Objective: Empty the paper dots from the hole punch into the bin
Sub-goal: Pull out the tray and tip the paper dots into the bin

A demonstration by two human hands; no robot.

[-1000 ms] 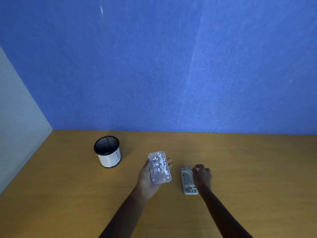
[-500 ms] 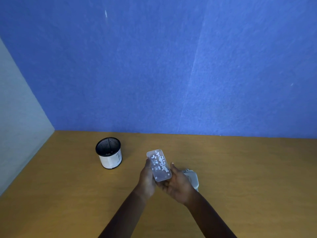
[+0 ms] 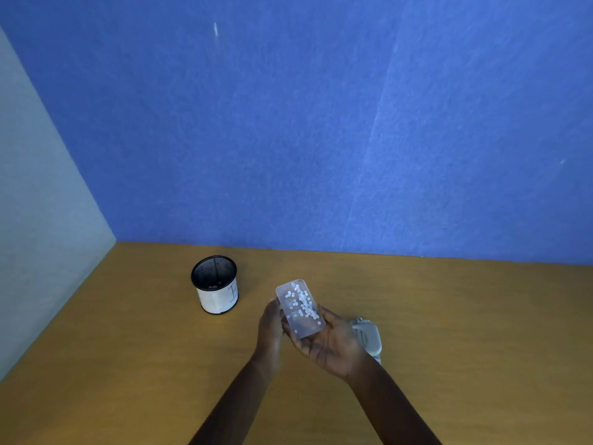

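Observation:
A clear plastic tray (image 3: 300, 308) full of white paper dots is held above the table, its open side up. My left hand (image 3: 271, 322) grips its left edge, and my right hand (image 3: 327, 343) cups it from below and the right. The grey hole punch body (image 3: 369, 338) lies on the wooden table (image 3: 128, 348) just right of my right hand, partly hidden by it. The bin (image 3: 215, 285), a small black mesh cup with a white paper band, stands upright to the left of the tray, with a few dots at its bottom.
A blue wall (image 3: 321, 123) runs along the table's far edge and a grey panel (image 3: 35, 220) closes the left side. Bare wood lies between the bin and my hands and to the right of the punch.
My right hand left the hole punch on the table and came over to the tray, now holding it from below together with my left hand. The tray shifted slightly.

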